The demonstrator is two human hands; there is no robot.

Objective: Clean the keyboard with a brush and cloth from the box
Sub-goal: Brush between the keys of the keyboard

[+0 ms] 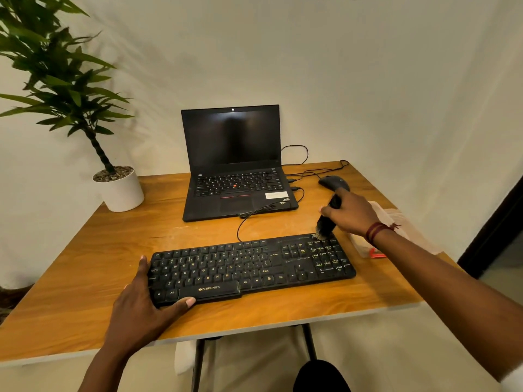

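While left grip (141,304) lay flat-fingered against the keyboard (252,267) at its near-left corner, right grip (352,213) clasped the brush (325,225), bristles on the far-right corner; the keyboard's long axis ran leftward from there, along the near edge of the surface (85,264).

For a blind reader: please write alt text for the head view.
The right hand holds a brush on the keyboard's far right corner; the left hand touches its near left corner. A laptop, mouse and plant share the table.
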